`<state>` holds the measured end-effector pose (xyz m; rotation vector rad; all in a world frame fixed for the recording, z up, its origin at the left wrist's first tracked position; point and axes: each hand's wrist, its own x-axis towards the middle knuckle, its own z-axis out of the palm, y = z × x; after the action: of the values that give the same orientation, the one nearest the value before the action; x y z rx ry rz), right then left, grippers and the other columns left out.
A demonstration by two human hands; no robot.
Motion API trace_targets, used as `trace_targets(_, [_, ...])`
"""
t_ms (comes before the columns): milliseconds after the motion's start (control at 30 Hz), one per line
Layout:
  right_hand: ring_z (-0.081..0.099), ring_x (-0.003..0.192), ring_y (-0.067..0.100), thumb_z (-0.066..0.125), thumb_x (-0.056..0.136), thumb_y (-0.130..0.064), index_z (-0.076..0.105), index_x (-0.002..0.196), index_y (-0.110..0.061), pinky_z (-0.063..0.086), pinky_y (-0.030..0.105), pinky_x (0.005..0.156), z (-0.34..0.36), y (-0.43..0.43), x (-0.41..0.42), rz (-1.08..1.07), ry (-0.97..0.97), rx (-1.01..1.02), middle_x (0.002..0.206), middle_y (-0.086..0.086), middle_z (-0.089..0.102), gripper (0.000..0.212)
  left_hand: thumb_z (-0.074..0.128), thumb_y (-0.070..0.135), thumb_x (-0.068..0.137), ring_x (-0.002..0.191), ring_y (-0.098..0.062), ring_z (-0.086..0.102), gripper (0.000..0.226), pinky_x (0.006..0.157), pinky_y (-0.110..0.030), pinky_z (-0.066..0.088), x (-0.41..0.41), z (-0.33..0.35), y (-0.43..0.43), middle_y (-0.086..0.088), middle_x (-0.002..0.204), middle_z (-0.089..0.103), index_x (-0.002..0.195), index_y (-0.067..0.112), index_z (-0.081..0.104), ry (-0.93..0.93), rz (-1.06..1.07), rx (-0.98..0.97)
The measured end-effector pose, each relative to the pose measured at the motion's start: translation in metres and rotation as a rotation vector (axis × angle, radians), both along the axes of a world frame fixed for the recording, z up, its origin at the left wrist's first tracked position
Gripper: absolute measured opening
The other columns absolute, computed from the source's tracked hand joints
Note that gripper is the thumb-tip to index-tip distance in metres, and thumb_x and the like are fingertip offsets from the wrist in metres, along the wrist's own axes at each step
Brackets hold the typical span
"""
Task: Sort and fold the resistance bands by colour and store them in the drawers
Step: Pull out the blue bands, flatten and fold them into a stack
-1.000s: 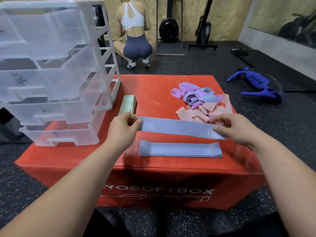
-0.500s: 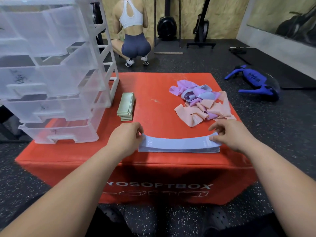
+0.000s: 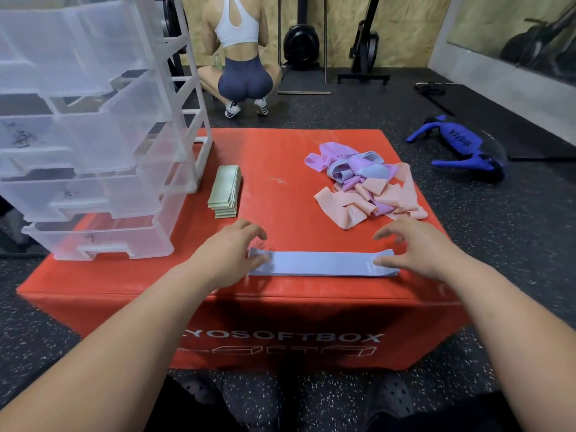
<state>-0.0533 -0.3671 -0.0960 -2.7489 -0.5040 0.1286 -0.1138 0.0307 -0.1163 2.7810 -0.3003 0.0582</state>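
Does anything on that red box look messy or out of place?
Only the tangled heap of pink, purple and blue bands at the far right of the red box: crumpled and overlapping. The green stack beside the drawers is neatly folded, and the flat blue bands between the left hand and right hand lie straight.

Single view: head-worn, wide-angle. Sits above and just behind the near edge of the red soft box (image 3: 280, 163), facing forward and down, close in. Both forearms (image 3: 131, 332) enter from the bottom corners. The drawer unit (image 3: 93, 135) along the left edge is cropped; gym floor (image 3: 483, 219) shows beyond the far edge.
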Motion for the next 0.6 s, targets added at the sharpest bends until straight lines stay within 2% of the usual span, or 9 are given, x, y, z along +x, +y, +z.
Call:
trace_targets(100, [0.06,0.111,0.002,0.097,0.064,-0.04,0.066,0.128,-0.038,0.042,0.019,0.09,-0.001,-0.003,-0.003,0.109,0.123,-0.045,0.121,-0.02,0.063,0.071,0.084,0.054,0.081,0.122,-0.013,0.054,0.068,0.103,-0.037,0.049,-0.004,-0.002,0.002,0.013,0.135,0.053,0.14,0.036,0.055,0.081,-0.139,0.047])
trace_targets(267, [0.064,0.112,0.009,0.096,0.065,-0.036,0.07,0.123,-0.038,0.049,0.029,0.099,-0.009,-0.003,0.001,0.098,0.061,-0.12,0.12,-0.018,0.07,0.064,0.09,0.037,0.079,0.112,-0.016,0.061,0.064,0.097,-0.04,0.051,-0.002,-0.001,0.001,0.01,0.124,0.062,0.136,0.033,0.061,0.07,-0.14,0.027])
trace_targets(600, [0.061,0.108,0.011,0.096,0.062,-0.044,0.069,0.121,-0.043,0.05,0.033,0.097,-0.006,-0.003,0.006,0.125,0.081,-0.119,0.115,-0.017,0.066,0.065,0.089,0.046,0.076,0.115,-0.011,0.059,0.073,0.097,-0.035,0.052,0.006,0.003,0.001,0.014,0.126,0.061,0.141,0.04,0.056,0.106,-0.151,0.07])
